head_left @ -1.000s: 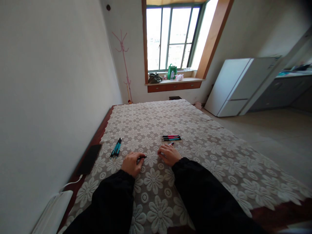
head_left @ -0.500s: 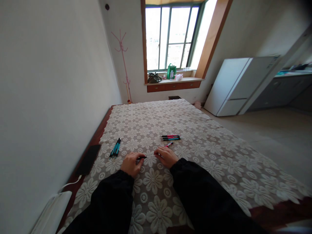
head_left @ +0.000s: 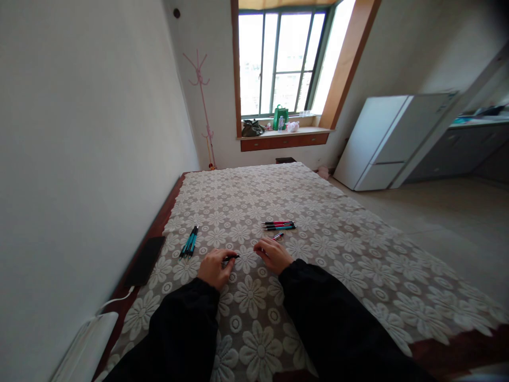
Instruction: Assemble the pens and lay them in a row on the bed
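Note:
My left hand [head_left: 215, 268] is closed around a short black pen part [head_left: 236, 257], whose tip sticks out towards the right. With thumb and fingers pinched, my right hand [head_left: 273, 254] holds a thin pale pen refill [head_left: 248, 253] that spans the small gap between the hands. Just beyond the right fingers lies a short red and black pen piece [head_left: 278, 236], partly hidden by the hand. Behind it, red and teal pens [head_left: 279, 227] rest side by side. Several teal and black pens [head_left: 189, 242] lie bunched left of my left hand.
A patterned lace tablecloth [head_left: 254, 350] covers the dark wooden table. A black phone [head_left: 145, 261] with a white cable lies along the left edge, near a white object [head_left: 89, 347]. The wall borders the table's left side. A white fridge [head_left: 374, 140] stands beyond at the right.
My right hand has shifted very slightly right, and a little more of the pale refill shows between the hands. The left hand holds nearly still.

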The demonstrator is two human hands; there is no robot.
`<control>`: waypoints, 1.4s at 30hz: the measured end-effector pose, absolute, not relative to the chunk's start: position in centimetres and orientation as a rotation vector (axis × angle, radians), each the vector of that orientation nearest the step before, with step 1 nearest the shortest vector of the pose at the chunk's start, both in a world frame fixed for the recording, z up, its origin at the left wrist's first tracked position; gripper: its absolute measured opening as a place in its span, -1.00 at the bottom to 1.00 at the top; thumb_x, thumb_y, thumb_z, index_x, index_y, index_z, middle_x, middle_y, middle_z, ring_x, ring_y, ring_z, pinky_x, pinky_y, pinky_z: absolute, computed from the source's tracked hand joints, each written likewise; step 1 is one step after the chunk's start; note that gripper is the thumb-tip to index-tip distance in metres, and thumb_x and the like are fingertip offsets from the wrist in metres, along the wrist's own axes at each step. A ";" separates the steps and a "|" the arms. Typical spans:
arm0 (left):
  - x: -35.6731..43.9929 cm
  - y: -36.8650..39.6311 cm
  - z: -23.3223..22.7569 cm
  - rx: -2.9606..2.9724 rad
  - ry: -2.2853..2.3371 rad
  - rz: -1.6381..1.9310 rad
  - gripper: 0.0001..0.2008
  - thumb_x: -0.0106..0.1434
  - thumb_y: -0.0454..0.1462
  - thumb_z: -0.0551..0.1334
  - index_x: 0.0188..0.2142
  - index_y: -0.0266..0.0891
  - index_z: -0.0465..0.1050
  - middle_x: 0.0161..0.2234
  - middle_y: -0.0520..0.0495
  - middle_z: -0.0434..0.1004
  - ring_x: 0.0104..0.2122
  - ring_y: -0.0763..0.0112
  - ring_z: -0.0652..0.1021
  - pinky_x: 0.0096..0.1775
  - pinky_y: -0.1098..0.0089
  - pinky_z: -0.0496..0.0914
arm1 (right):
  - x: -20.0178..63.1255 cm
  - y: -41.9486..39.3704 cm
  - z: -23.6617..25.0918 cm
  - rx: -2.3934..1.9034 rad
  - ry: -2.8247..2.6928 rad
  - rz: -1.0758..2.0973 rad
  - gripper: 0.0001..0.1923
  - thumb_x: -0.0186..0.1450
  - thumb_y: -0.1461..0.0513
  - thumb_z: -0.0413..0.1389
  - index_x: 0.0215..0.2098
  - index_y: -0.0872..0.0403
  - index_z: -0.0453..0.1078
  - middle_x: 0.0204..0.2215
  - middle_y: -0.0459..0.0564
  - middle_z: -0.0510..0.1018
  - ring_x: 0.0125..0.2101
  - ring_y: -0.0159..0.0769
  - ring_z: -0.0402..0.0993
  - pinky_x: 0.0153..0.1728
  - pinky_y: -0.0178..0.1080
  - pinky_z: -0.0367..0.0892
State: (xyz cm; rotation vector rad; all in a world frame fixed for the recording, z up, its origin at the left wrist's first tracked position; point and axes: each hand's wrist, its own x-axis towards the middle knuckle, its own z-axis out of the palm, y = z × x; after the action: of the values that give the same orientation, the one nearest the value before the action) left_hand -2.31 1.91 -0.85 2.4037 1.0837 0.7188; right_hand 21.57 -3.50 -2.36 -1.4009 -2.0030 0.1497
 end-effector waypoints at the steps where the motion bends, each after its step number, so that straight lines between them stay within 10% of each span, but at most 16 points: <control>1: -2.3 2.0 -0.9 2.401 1.088 0.718 -0.79 0.20 -0.31 0.25 -0.18 -0.10 0.58 -0.21 -0.01 0.63 -0.18 0.32 0.56 -0.11 0.35 0.42 | 21.6 -3.5 -2.4 -1.393 -1.990 0.167 -0.85 0.32 0.38 0.03 -0.23 0.05 0.39 -0.32 -0.01 0.49 -0.26 -0.25 0.41 -0.19 -0.23 0.28; 42: -2.3 1.7 -0.8 2.333 1.072 0.792 -0.79 0.21 -0.32 0.24 -0.17 -0.12 0.58 -0.23 -0.02 0.62 -0.22 0.33 0.58 -0.09 0.33 0.47 | 20.9 -3.6 -1.9 -1.355 -1.769 0.409 -0.94 0.29 0.30 0.09 -0.32 0.07 0.40 -0.39 -0.04 0.53 -0.41 -0.34 0.43 -0.34 -0.29 0.35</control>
State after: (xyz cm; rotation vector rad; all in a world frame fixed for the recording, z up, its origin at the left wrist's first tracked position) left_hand -2.25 1.73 -0.78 2.3326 1.0724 0.7923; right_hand 20.91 -3.61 -1.87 -1.3545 -1.7691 0.4086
